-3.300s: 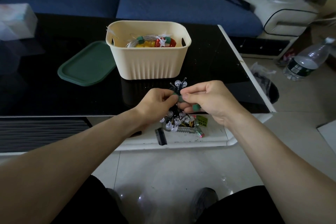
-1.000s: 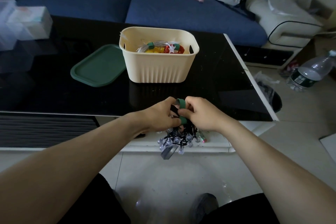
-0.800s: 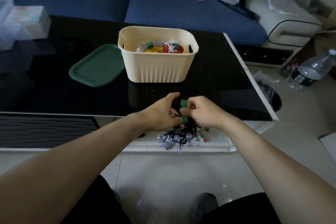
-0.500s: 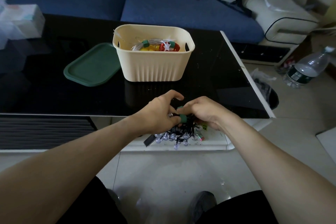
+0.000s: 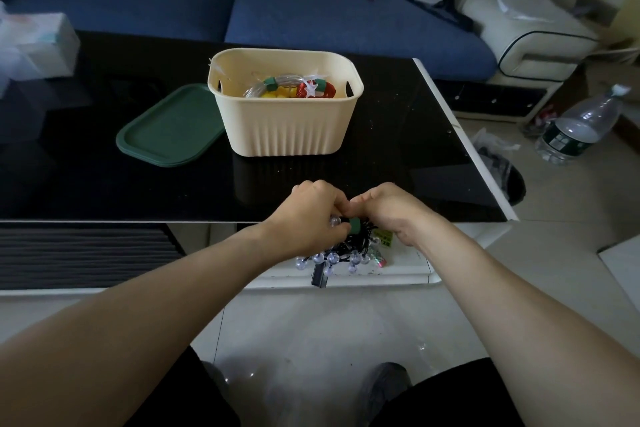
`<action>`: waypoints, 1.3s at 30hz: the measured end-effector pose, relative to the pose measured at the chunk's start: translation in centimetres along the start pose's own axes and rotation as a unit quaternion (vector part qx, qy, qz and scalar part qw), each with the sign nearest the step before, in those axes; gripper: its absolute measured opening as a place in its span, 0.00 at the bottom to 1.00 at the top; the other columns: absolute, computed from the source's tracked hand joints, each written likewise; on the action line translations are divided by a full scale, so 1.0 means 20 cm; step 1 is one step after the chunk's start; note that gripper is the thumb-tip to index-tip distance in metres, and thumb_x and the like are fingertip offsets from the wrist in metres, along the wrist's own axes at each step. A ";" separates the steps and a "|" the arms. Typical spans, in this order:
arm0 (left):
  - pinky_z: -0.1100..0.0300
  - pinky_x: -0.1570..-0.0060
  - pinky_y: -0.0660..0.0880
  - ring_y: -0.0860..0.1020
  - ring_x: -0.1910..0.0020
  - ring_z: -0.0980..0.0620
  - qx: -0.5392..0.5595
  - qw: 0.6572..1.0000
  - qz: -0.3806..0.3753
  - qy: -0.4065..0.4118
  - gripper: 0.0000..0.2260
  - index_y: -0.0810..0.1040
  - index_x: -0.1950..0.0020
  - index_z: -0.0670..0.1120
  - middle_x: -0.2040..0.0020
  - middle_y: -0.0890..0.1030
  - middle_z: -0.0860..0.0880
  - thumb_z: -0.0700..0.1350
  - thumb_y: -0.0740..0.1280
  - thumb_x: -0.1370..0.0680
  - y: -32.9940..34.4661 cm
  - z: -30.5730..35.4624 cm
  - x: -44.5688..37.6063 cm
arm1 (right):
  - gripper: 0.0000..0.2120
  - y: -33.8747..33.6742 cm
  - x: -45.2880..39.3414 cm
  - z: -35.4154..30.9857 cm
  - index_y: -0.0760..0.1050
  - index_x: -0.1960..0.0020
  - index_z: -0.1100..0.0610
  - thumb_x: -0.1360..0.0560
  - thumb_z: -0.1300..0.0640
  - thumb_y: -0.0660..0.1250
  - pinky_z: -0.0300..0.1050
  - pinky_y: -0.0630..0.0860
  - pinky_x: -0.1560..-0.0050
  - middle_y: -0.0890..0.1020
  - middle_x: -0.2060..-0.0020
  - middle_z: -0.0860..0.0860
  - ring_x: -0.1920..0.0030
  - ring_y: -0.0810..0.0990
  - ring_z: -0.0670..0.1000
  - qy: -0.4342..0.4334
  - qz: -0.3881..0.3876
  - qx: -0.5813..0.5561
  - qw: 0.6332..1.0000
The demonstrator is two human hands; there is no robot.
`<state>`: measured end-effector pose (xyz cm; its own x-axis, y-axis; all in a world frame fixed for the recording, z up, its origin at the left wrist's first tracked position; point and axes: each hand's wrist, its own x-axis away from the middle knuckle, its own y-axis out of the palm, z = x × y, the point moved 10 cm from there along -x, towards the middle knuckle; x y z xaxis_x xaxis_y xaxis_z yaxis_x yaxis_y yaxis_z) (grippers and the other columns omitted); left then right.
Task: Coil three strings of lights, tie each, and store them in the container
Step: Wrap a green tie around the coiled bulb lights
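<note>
My left hand and my right hand meet just over the near edge of the black worktop, toward its right end. Both grips are closed on the same coil of lights: black wire with clear round bulbs hanging below my fingers. A green tie wraps the top of the coil, and the fingers of both hands curl in around it, thumbs and fingertips pinching at the band. A small dark box dangles from the coil's underside; I cannot tell what it is.

Farther back, near the middle of the worktop, stands the cream container with ribbed walls and slot handles. Inside it lie two tied bundles, one of clear wire with a green band, one red and yellow with a white star and another green band. The green lid lies flat just left of the container, touching or nearly touching its base.

A pale tissue box sits at the far left edge. Beyond the right edge a plastic water bottle lies on the floor; its dark label has writing too small to read. A little green label shows beside my right wrist on the lower shelf, its print also unreadable.
</note>
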<state>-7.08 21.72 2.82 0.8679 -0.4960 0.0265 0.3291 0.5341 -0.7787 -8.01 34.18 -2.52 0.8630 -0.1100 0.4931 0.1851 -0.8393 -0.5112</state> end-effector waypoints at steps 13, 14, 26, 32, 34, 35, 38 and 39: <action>0.63 0.55 0.77 0.81 0.54 0.53 -0.058 0.996 -0.072 -0.019 0.10 0.84 0.43 0.45 0.49 0.84 0.48 0.42 0.68 0.22 0.10 -0.11 -0.05 | 0.08 -0.02 0.05 -0.06 0.79 0.48 0.51 0.19 0.49 0.66 0.47 0.75 0.43 0.87 0.58 0.48 0.53 0.81 0.45 -0.088 -0.013 0.011 0.996; 0.66 0.57 0.75 0.80 0.55 0.55 -0.058 0.995 -0.071 -0.026 0.09 0.85 0.44 0.45 0.50 0.84 0.49 0.42 0.68 0.22 0.09 -0.14 -0.04 | 0.06 -0.04 0.06 -0.09 0.80 0.48 0.51 0.20 0.50 0.68 0.45 0.77 0.46 0.85 0.54 0.48 0.52 0.81 0.45 -0.117 0.007 0.033 0.993; 0.71 0.69 0.70 0.77 0.69 0.62 0.076 0.990 -0.068 -0.092 0.07 0.84 0.45 0.47 0.64 0.81 0.52 0.46 0.69 0.21 -0.01 -0.26 -0.05 | 0.02 0.00 0.18 -0.22 0.87 0.54 0.49 0.27 0.54 0.77 0.32 0.72 0.66 0.81 0.69 0.46 0.71 0.74 0.39 -0.240 -0.032 0.141 0.960; 0.66 0.52 0.73 0.77 0.57 0.57 0.219 0.964 -0.050 -0.142 0.08 0.84 0.44 0.44 0.54 0.83 0.49 0.44 0.70 0.21 -0.01 -0.29 -0.04 | 0.03 -0.05 0.23 -0.31 0.87 0.54 0.49 0.26 0.55 0.76 0.29 0.72 0.65 0.79 0.65 0.46 0.65 0.78 0.42 -0.286 0.046 0.166 0.943; 0.62 0.45 0.74 0.78 0.52 0.55 0.242 0.958 -0.051 -0.147 0.08 0.84 0.44 0.43 0.50 0.84 0.47 0.43 0.70 0.22 -0.01 -0.31 -0.04 | 0.03 -0.06 0.24 -0.33 0.87 0.53 0.49 0.26 0.54 0.75 0.33 0.73 0.61 0.78 0.60 0.47 0.61 0.78 0.44 -0.296 0.060 0.177 0.937; 0.62 0.44 0.73 0.78 0.51 0.55 0.247 0.956 -0.047 -0.149 0.07 0.84 0.45 0.43 0.49 0.84 0.47 0.42 0.70 0.22 -0.01 -0.31 -0.04 | 0.03 -0.05 0.24 -0.33 0.87 0.53 0.49 0.26 0.54 0.75 0.38 0.74 0.59 0.78 0.58 0.49 0.59 0.78 0.46 -0.299 0.064 0.182 0.934; 0.65 0.47 0.73 0.79 0.51 0.56 0.257 0.953 -0.040 -0.155 0.05 0.84 0.48 0.45 0.49 0.85 0.46 0.41 0.71 0.22 -0.02 -0.31 -0.04 | 0.04 -0.05 0.25 -0.35 0.87 0.52 0.49 0.26 0.54 0.75 0.44 0.75 0.53 0.78 0.55 0.50 0.53 0.77 0.50 -0.309 0.074 0.203 0.926; 0.67 0.48 0.73 0.79 0.52 0.56 0.260 0.952 -0.039 -0.156 0.04 0.84 0.49 0.46 0.50 0.85 0.47 0.41 0.71 0.22 -0.02 -0.30 -0.04 | 0.04 -0.05 0.25 -0.35 0.87 0.52 0.49 0.26 0.53 0.74 0.43 0.74 0.53 0.77 0.55 0.49 0.51 0.76 0.49 -0.310 0.078 0.214 0.923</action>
<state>-10.20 17.72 -0.66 0.8751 -0.3640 0.3189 0.4663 0.8107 -0.3540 -7.16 30.80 5.41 0.9734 0.2258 -0.0399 0.0903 -0.5374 -0.8385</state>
